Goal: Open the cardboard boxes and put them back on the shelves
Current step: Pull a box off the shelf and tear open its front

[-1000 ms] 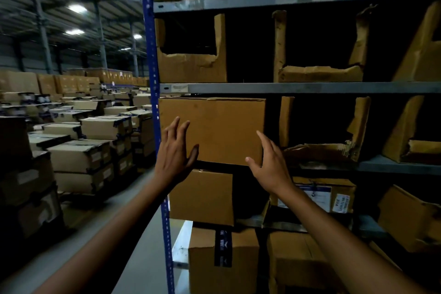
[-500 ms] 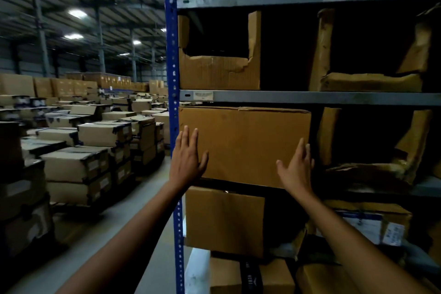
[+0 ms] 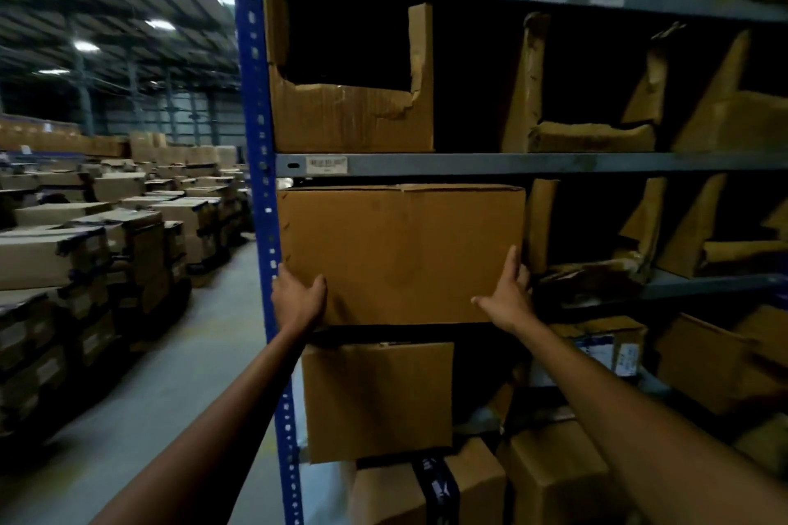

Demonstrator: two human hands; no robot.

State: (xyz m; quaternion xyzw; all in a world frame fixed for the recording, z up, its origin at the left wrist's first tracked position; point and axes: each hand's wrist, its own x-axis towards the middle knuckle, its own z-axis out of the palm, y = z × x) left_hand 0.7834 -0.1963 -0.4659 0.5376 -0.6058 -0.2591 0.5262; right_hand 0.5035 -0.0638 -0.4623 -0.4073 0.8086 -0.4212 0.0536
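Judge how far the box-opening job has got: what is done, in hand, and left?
Done: the cut-open box one shelf up sits opened in place. In hand: left hand and right hand grip the closed box at its lower corners. Left: opening and reshelving it; the lower box beneath also looks closed.

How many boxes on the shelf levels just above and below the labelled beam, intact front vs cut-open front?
Intact-front box, held by left hand and right hand: 1
Cut-open boxes: 5
Total: 6

Two hands (image 3: 298, 298) (image 3: 507, 302), perhaps six closed shelf boxes (image 3: 401, 251), seven cut-open boxes (image 3: 349, 117).
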